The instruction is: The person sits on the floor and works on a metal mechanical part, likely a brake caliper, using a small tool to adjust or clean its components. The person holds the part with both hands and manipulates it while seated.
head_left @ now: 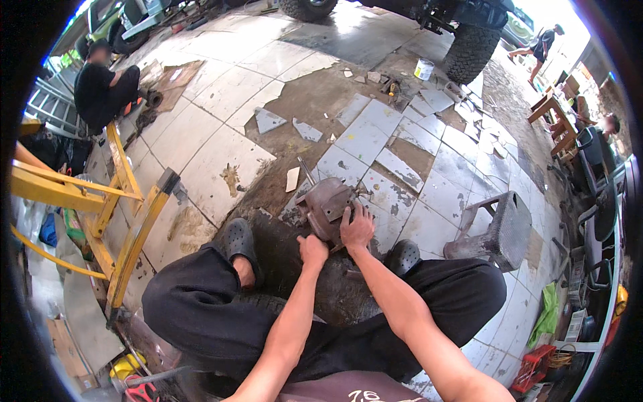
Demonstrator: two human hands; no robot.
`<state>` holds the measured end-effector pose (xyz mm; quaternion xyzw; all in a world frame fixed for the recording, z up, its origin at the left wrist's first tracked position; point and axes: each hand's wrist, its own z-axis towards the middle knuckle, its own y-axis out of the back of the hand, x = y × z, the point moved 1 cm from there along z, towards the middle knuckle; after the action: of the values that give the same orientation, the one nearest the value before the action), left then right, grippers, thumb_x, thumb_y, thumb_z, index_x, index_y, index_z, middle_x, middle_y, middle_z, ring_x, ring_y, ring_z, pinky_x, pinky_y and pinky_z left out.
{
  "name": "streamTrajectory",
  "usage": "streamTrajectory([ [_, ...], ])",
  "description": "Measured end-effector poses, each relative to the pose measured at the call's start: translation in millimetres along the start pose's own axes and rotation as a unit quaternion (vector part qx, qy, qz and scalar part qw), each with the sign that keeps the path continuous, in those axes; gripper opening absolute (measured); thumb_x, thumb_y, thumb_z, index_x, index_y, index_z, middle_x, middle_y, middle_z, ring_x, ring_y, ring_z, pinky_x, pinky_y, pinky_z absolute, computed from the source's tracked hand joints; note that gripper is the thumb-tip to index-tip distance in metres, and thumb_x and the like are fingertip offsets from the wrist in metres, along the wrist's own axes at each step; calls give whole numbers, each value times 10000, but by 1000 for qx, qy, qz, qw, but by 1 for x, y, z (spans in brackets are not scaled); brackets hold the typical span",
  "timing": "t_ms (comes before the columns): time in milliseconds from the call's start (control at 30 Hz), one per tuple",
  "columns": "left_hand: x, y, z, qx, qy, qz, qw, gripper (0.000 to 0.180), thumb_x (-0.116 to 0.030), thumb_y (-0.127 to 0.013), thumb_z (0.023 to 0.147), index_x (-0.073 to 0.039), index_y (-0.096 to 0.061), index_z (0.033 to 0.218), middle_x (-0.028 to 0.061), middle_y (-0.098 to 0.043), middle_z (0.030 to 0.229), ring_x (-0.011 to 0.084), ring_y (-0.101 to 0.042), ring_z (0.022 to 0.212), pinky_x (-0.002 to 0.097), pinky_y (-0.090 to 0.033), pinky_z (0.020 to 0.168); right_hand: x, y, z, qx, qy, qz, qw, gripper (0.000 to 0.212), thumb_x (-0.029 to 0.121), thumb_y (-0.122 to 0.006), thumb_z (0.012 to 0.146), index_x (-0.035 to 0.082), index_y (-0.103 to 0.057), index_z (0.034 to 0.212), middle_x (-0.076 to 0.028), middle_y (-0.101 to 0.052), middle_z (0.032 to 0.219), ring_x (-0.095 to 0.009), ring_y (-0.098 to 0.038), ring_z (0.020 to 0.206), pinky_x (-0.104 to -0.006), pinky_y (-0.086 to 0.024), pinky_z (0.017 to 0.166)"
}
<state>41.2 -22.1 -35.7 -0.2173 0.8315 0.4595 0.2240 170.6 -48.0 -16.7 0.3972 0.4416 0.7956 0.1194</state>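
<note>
Both hands (357, 228) against a bulky, brownish metal housing (329, 199)

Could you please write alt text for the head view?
Bare right hand rests on a grimy metal housing, left hand curled at its near edge, amid broken floor tiles; yellow frame at left, grey stool at right.

Tiled floor (221, 84), patches broken up, loose tile fragments (308, 129) on bare ground. Yellow metal frame (137, 248) at left. Beyond it, seated person (94, 87) in dark clothes, brown cardboard (182, 71) near. Knobbly vehicle tire (472, 53) at top, white can (423, 69) just beside. Grey stool (514, 231) at right. Green cloth (546, 311) near red crate (532, 368), lower right.
</note>
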Motion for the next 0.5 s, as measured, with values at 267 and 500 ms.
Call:
streamTrajectory([
  [267,3,8,-11,116,48,64,990,823,-219,-690,775,-92,-315,1496,282,-316,1468,419,-417,1315,466,-401,1066,7,4,-1,19,-12,18,1000,361,329,-534,933,107,-601,1210,-156,-639,1153,-369,-580,1080,-496,-446,920],
  [500,-6,26,-49,107,21,69,992,760,-206,-650,838,-69,-304,1502,228,-414,1412,369,-426,1307,487,-405,1016,8,6,-1,11,-9,30,999,347,330,-537,931,107,-612,1185,-148,-646,1137,-357,-592,1059,-488,-455,897],
])
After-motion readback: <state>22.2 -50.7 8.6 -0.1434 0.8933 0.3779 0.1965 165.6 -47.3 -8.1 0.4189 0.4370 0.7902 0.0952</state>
